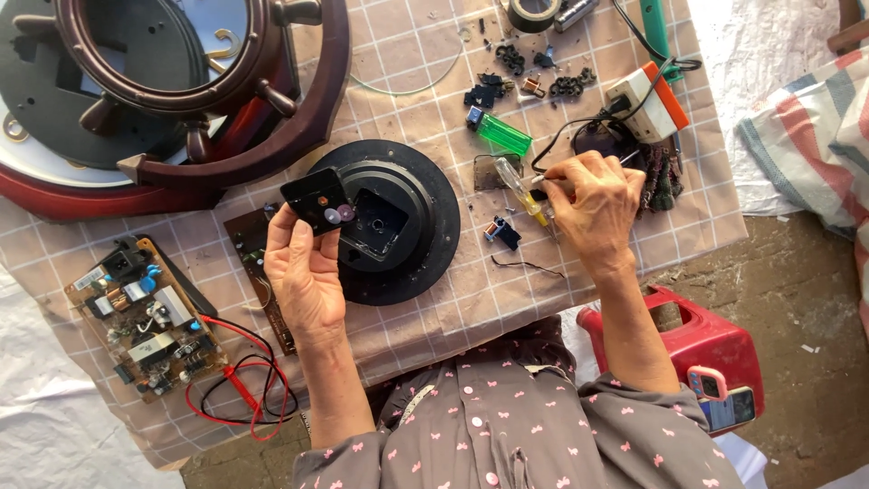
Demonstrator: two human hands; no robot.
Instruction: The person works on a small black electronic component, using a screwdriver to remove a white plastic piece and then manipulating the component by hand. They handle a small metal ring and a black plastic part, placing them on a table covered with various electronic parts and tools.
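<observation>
While the left hand (303,272) grips the black module (317,201), already out of the round base (385,222), the right hand (593,204) pinches a screwdriver (520,188); refitting looks undone.

Labels: I saw a small white rectangular sticker (88,280) on the circuit board's far-left corner | Screens: I saw a pink-cased phone (727,405), its screen lit, on the red stool (701,340).

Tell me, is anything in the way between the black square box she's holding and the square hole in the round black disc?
Nothing visible blocks it. The left hand holds the black square box right beside the square hole in the round black disc, and the hole looks empty.
</observation>
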